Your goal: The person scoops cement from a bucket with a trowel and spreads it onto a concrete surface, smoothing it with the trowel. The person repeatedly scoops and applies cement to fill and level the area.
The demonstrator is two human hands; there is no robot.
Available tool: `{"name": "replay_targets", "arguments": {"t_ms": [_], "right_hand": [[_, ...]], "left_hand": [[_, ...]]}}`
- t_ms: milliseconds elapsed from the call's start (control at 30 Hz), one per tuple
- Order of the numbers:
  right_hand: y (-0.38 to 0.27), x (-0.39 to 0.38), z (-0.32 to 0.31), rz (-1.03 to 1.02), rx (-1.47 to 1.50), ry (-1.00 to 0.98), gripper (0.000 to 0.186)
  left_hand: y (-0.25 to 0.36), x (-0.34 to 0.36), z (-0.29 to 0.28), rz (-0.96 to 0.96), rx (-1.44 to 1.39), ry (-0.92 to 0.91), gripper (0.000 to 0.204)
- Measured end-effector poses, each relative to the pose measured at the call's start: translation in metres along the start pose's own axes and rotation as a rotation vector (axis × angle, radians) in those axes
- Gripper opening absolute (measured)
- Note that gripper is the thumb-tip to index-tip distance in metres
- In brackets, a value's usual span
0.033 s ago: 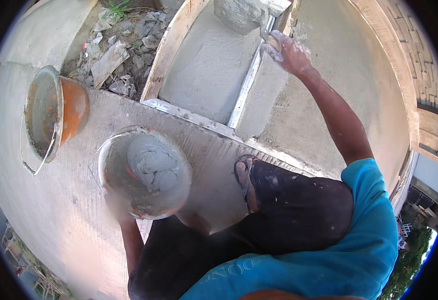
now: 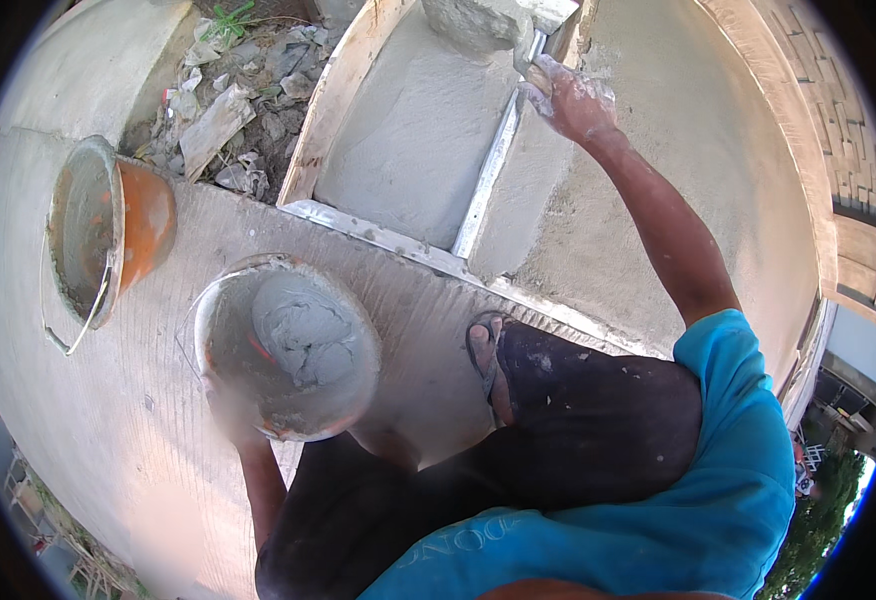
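My right hand [image 2: 575, 98], smeared with grey cement, is closed round the handle of a trowel [image 2: 478, 25]. Its broad blade is coated in wet mortar and reaches over a framed bed of smooth mortar [image 2: 413, 130]. A pale straight strip [image 2: 488, 190] runs below the hand. My left hand [image 2: 234, 410], blurred, grips the lower left side of a bucket [image 2: 343, 415] tilted in front of my knees; its fingers are mostly hidden. Inside the bucket lies a lump of wet grey mortar [image 2: 303, 325].
An orange bucket [image 2: 148, 225] with a wire handle leans at the left on the concrete slab [image 2: 178, 360]. Rubble [image 2: 233, 130] fills a gap behind it. Wooden boards [image 2: 333, 100] edge the mortar bed. My sandalled foot [image 2: 488, 360] rests beside the frame.
The trowel and my right hand have shifted slightly upward, away from me. My left hand and the bucket stay nearly where they were.
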State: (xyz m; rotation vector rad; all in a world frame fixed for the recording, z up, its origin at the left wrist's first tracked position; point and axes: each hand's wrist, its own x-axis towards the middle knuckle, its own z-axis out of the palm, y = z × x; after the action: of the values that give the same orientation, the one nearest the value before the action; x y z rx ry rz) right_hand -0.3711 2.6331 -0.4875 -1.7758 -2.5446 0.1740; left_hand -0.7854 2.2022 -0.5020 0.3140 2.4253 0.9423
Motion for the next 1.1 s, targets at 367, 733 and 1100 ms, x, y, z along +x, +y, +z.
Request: {"name": "replay_targets", "arguments": {"t_ms": [367,733,1100], "right_hand": [[-0.017,0.02,-0.016,0.096,0.25,0.238,0.055],[-0.028,0.012,-0.027,0.141,0.425,0.19,0.066],[-0.038,0.003,0.007,0.158,0.456,0.207,0.065]], "left_hand": [[-0.066,0.033,-0.017,0.162,0.171,-0.026,0.061],[-0.012,0.009,-0.001,-0.124,-0.559,-0.025,0.059],[0.011,-0.008,0.0,-0.146,-0.764,-0.159,0.06]]}}
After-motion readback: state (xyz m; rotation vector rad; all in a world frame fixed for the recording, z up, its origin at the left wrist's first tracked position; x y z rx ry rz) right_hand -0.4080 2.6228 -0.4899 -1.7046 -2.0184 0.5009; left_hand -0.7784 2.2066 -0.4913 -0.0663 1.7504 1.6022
